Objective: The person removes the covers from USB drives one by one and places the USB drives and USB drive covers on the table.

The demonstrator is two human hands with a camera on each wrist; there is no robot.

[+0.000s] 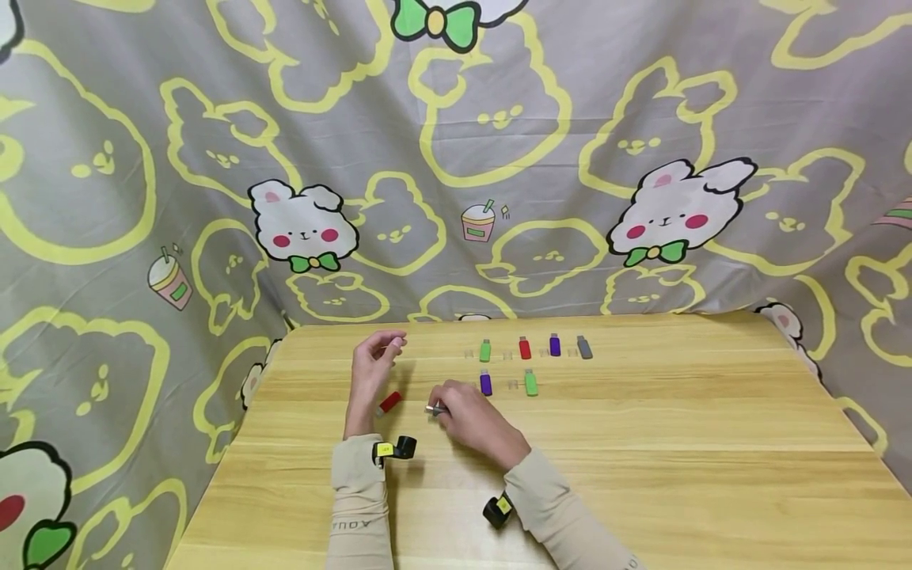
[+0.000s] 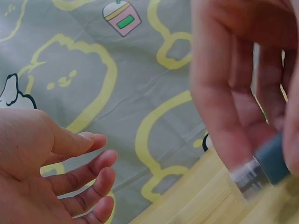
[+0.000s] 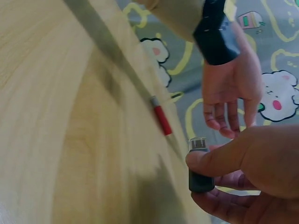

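A dark grey USB stick [image 3: 201, 182] is pinched between the thumb and fingers of my right hand [image 1: 466, 416], above the table. Its metal plug [image 3: 198, 143] points away from the palm, and what looks like a clear cap surrounds it. To the left, my left hand [image 1: 372, 364] is raised with its fingers loosely bent; nothing shows between them in the left wrist view, where the hand [image 2: 60, 172] lies apart from the stick. Between the two hands, a red USB stick [image 1: 389, 402] rests on the table, close to the left wrist.
Behind the right hand, two rows of USB sticks lie on the wooden table [image 1: 677, 443]: green [image 1: 485, 351], red [image 1: 525, 347], purple [image 1: 555, 344] and grey [image 1: 584, 347] ones at the back. Small clear caps [image 1: 512, 384] lie beside them. A patterned curtain [image 1: 399, 261] hangs behind.
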